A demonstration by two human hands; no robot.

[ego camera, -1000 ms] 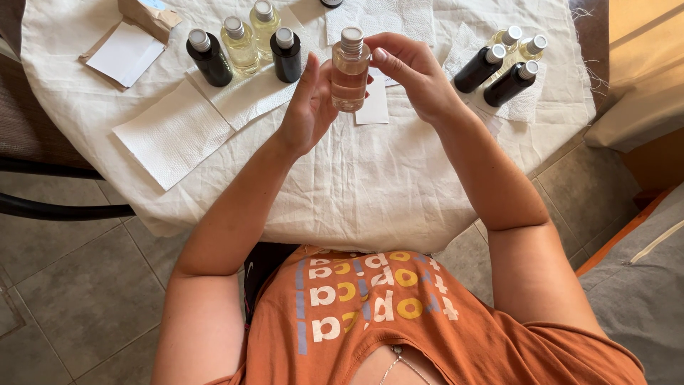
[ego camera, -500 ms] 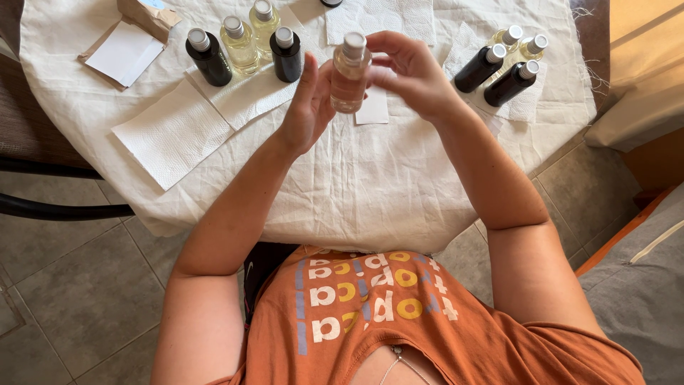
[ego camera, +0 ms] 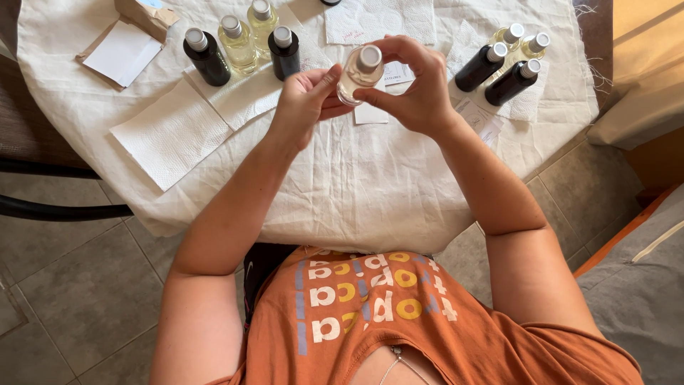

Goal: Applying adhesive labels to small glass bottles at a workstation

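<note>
A small clear bottle [ego camera: 357, 72] of pale liquid with a silver cap is held up over the table, tilted toward the camera. My left hand [ego camera: 305, 102] grips its lower body from the left. My right hand [ego camera: 415, 84] wraps around it from the right, fingers curled over the top near the cap. Beneath both hands lies a table under a white cloth [ego camera: 335, 178].
Behind my left hand stand two black bottles [ego camera: 206, 58] and two pale yellow bottles [ego camera: 238, 45] on white paper towels [ego camera: 171, 132]. More black bottles [ego camera: 482, 66] and pale ones sit at the back right. A cardboard box [ego camera: 146, 14] and a white card [ego camera: 123, 54] lie far left. A dark chair arm [ego camera: 64, 208] is at left.
The bottle has tipped from nearly upright so its cap points more toward the camera, and my right hand has closed further over its top.
</note>
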